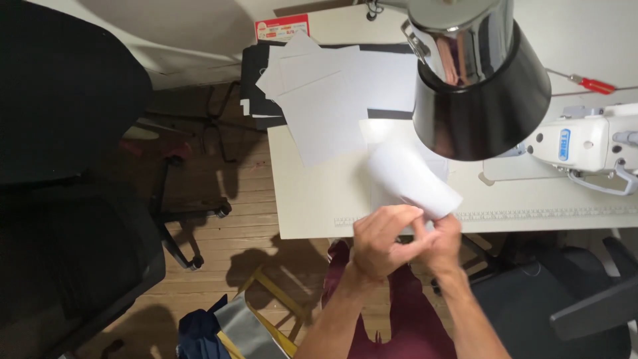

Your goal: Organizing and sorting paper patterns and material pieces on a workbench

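My left hand [380, 240] and right hand [438, 242] meet at the near edge of the desk [312, 193], each grip pinching the lower end of a curled white sheet [412, 179] that arches up over the desk. A stack of white sheets [319, 100] lies farther back, left of the black lamp shade [482, 100].

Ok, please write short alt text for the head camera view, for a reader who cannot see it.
Two bare hands, left hand and right hand, hold a curled white sheet at the table edge. Loose white sheets lie behind, beside a black lamp and white sewing machine.
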